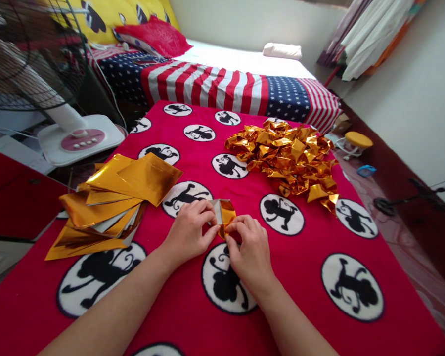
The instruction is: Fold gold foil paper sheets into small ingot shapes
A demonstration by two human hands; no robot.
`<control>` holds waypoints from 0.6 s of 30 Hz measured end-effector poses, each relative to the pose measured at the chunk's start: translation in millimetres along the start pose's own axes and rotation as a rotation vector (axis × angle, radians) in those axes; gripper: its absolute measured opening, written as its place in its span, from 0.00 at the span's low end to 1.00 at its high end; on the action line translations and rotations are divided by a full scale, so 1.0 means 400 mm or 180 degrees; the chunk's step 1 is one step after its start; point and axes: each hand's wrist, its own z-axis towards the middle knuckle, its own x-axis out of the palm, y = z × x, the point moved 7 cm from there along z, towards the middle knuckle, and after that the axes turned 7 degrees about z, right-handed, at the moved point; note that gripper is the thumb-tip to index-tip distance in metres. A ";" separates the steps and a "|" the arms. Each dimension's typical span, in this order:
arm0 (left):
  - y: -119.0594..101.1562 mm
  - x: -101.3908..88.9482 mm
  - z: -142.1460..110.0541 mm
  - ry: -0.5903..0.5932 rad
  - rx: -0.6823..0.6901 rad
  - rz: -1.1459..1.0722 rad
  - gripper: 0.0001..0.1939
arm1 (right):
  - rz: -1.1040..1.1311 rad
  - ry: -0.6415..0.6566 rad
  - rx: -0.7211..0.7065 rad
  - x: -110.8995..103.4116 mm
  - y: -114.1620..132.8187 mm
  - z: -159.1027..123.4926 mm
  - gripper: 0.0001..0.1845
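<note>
Both my hands meet over a small folded piece of gold foil paper (pixel 225 211) on a red blanket (pixel 311 257) printed with black monkeys in white circles. My left hand (pixel 190 226) pinches its left side with fingers curled. My right hand (pixel 249 249) pinches its lower right edge with fingertips pressed together. To the left lies a loose stack of flat gold foil sheets (pixel 111 202). Farther back on the right sits a heap of folded gold foil pieces (pixel 287 155).
A white standing fan (pixel 65 126) with a wire cage stands at the far left beside a dark red panel (pixel 15 198). Behind the blanket is a bed with a stars-and-stripes cover (pixel 226 89), a red pillow and a yellow one. Floor with small objects lies to the right.
</note>
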 end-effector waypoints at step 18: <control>-0.002 0.009 -0.003 -0.0042 -0.0343 0.0177 0.03 | -0.0059 -0.0010 -0.0028 0.000 0.000 -0.001 0.06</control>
